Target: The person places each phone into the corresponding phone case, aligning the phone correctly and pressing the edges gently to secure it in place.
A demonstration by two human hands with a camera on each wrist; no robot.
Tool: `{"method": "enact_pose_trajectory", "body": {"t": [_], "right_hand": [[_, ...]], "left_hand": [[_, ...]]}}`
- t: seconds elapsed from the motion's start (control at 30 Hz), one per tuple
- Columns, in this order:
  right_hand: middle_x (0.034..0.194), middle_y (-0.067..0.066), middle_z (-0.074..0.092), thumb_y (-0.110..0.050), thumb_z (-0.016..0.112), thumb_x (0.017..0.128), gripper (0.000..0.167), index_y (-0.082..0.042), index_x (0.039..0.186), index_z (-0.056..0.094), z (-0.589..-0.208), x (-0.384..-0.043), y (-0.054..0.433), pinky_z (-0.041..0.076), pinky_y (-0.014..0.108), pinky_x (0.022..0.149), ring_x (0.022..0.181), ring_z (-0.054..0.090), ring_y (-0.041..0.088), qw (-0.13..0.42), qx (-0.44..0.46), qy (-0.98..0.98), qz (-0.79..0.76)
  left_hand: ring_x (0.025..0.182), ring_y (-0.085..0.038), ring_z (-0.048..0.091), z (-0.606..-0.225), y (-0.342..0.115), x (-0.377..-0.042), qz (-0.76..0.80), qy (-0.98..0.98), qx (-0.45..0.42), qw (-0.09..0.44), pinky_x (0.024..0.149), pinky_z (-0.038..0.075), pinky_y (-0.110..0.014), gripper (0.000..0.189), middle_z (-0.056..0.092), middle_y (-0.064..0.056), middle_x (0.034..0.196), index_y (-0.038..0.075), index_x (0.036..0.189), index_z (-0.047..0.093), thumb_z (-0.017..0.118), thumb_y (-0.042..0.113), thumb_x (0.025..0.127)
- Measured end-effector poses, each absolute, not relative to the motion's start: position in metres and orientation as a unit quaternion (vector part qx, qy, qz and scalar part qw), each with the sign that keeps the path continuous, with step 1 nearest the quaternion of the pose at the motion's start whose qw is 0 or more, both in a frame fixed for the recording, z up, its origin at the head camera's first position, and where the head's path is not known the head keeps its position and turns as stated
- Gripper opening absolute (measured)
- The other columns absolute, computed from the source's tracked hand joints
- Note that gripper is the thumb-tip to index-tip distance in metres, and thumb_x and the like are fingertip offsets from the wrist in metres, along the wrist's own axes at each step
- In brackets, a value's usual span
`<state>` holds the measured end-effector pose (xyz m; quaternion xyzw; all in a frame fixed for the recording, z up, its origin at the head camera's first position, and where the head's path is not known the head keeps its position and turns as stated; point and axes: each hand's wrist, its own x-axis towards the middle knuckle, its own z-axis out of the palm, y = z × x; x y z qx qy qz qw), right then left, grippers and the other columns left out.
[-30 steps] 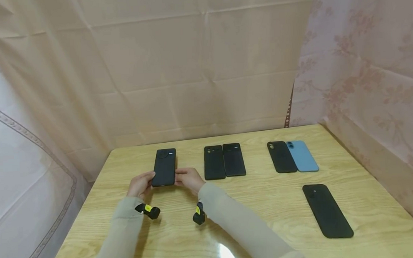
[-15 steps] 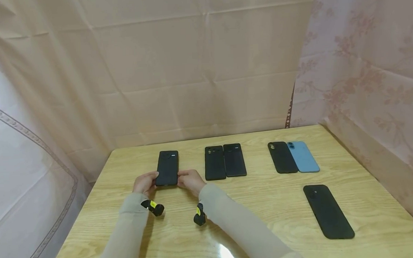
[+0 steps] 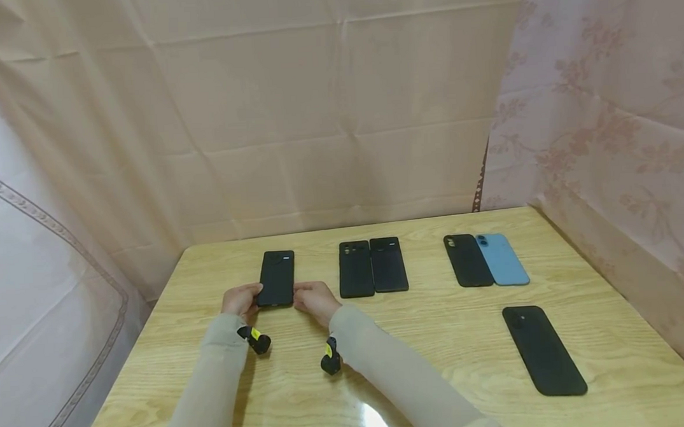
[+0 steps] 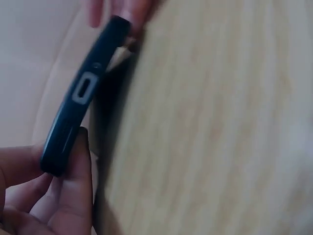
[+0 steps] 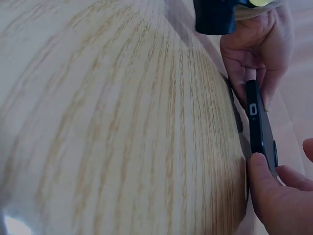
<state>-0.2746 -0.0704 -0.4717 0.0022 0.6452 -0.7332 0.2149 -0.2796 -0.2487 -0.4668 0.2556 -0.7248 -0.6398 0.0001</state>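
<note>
A black smartphone (image 3: 276,279) is held between both hands at the left of the table in the head view, its camera side up. My left hand (image 3: 242,300) pinches its near left edge, thumb on top and fingers beneath. At the near right edge, my right hand (image 3: 318,300) grips it with thumb and fingers. The left wrist view shows the phone's end (image 4: 84,88) with its charging port, close over the table. In the right wrist view the phone (image 5: 264,132) is seen edge-on between the left hand (image 5: 259,51) and the right hand (image 5: 283,200).
Right of the hands lie a black phone case (image 3: 355,270) and a black phone (image 3: 388,265), side by side. Farther right, another black case (image 3: 468,261) adjoins a blue phone (image 3: 501,259). A black phone-shaped piece (image 3: 543,350) lies nearer on the wooden table (image 3: 439,343). Curtains hang behind.
The phone has shifted slightly right and lower in the head view over the second, and the left hand has moved right with it. Both hands still hold it; the right hand has barely moved.
</note>
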Motion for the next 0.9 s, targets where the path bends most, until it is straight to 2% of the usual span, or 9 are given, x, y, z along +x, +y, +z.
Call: {"method": "enact_pose_trajectory", "body": {"t": [0.13,0.23,0.33,0.4,0.47,0.6,0.9], "right_hand": [[0.141,0.025,0.05,0.001,0.045,0.097,0.043,0.01,0.139,0.046,-0.473,-0.275,-0.07,0.05,0.036,0.104,0.126,0.056,0.031,0.218,-0.002,0.638,-0.738],[0.143,0.025,0.049,0.0,0.045,0.098,0.045,0.009,0.141,0.043,-0.474,-0.276,-0.07,0.048,0.036,0.105,0.127,0.054,0.032,0.221,-0.009,0.631,-0.743],[0.142,0.025,0.05,-0.001,0.047,0.098,0.047,0.006,0.144,0.041,-0.474,-0.275,-0.07,0.049,0.037,0.105,0.127,0.055,0.031,0.222,-0.013,0.631,-0.743],[0.141,0.025,0.052,-0.002,0.048,0.098,0.049,0.004,0.146,0.04,-0.472,-0.274,-0.069,0.049,0.038,0.105,0.126,0.055,0.03,0.223,-0.016,0.632,-0.742],[0.14,0.025,0.052,-0.002,0.049,0.097,0.05,0.002,0.147,0.04,-0.471,-0.273,-0.068,0.048,0.04,0.106,0.127,0.055,0.03,0.225,-0.019,0.632,-0.741],[0.144,0.026,0.047,-0.002,0.05,0.096,0.054,0.001,0.149,0.036,-0.47,-0.272,-0.067,0.043,0.045,0.111,0.132,0.049,0.033,0.236,-0.033,0.62,-0.748],[0.154,0.029,0.03,0.001,0.049,0.094,0.06,0.0,0.151,0.031,-0.47,-0.271,-0.066,0.032,0.048,0.117,0.142,0.035,0.036,0.245,-0.046,0.589,-0.769]], "left_hand": [[0.072,0.0,0.058,-0.47,-0.248,-0.28,-0.602,-0.753,0.261,0.038,0.058,0.049,-0.014,0.032,0.066,-0.021,0.121,-0.005,0.12,0.066,0.065,0.012,0.093],[0.084,-0.01,0.064,-0.47,-0.247,-0.279,-0.574,-0.773,0.265,0.052,0.063,0.051,-0.018,0.03,0.063,-0.024,0.126,-0.003,0.117,0.069,0.065,0.014,0.093],[0.11,-0.026,0.062,-0.468,-0.246,-0.277,-0.536,-0.802,0.26,0.046,0.083,0.054,-0.03,0.031,0.061,-0.024,0.131,-0.002,0.119,0.068,0.061,0.017,0.095],[0.124,-0.035,0.055,-0.465,-0.245,-0.276,-0.514,-0.819,0.253,0.036,0.098,0.05,-0.041,0.033,0.058,-0.025,0.134,-0.003,0.121,0.066,0.057,0.017,0.097],[0.131,-0.039,0.049,-0.462,-0.244,-0.274,-0.494,-0.834,0.244,0.027,0.108,0.043,-0.047,0.034,0.056,-0.026,0.136,-0.004,0.123,0.065,0.054,0.016,0.099],[0.133,-0.043,0.045,-0.456,-0.241,-0.273,-0.471,-0.855,0.217,0.014,0.113,0.038,-0.049,0.036,0.053,-0.029,0.136,-0.009,0.126,0.061,0.05,0.013,0.099],[0.134,-0.043,0.044,-0.452,-0.237,-0.273,-0.475,-0.854,0.215,0.006,0.113,0.037,-0.048,0.038,0.051,-0.031,0.137,-0.012,0.129,0.056,0.049,0.012,0.1]]}}
